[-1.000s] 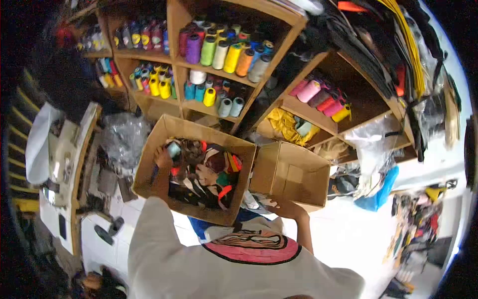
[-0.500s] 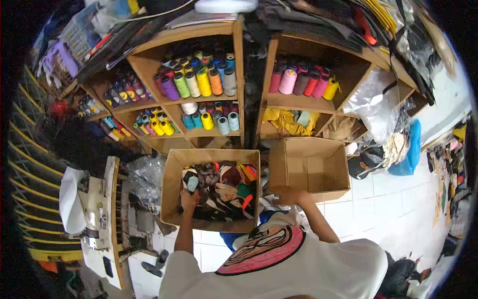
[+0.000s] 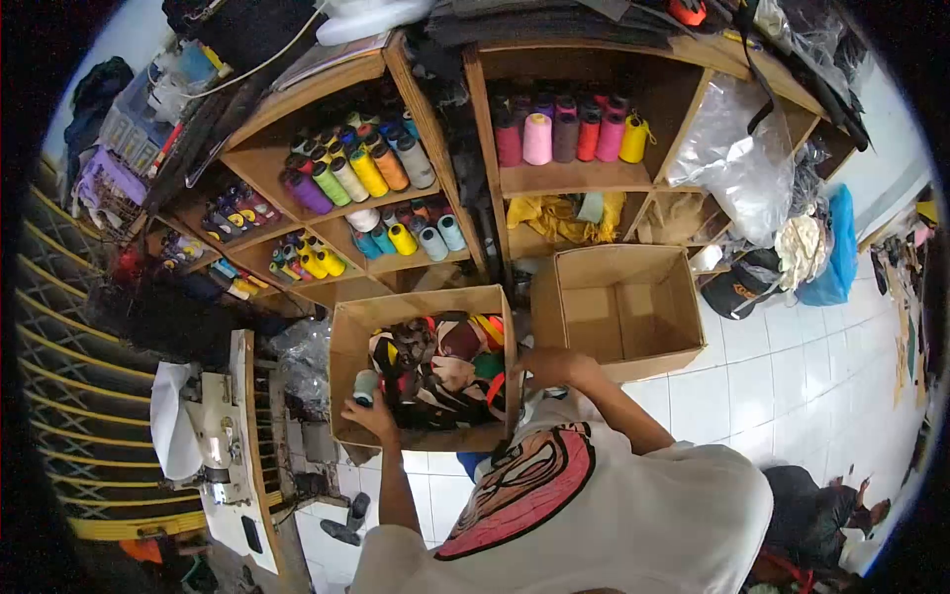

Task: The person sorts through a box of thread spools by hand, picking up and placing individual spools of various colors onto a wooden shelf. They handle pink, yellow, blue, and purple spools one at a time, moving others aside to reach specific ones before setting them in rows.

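My left hand [image 3: 372,418] is inside the left side of a cardboard box [image 3: 421,302], closed around a pale blue-grey spool of thread [image 3: 365,384]. Dark, brown, red and yellow fabric scraps [image 3: 450,371] fill the bottom of that box. At the box's right wall is my right hand [image 3: 550,366], its fingers bent over the rim; the fingertips are partly hidden. Just to the right stands a second open cardboard box [image 3: 633,312], with nothing visible inside.
Wooden shelves [image 3: 574,178] ahead hold several thread cones [image 3: 366,173] in many colours. A sewing machine [image 3: 220,421] on its table is at the left. Plastic bags [image 3: 737,163], a black cap [image 3: 737,287] and a blue bag [image 3: 833,252] lie to the right.
My left hand has lowered slightly toward the box's left wall with the spool. My right hand has shifted left to the box's rim. The view has tilted and turned.
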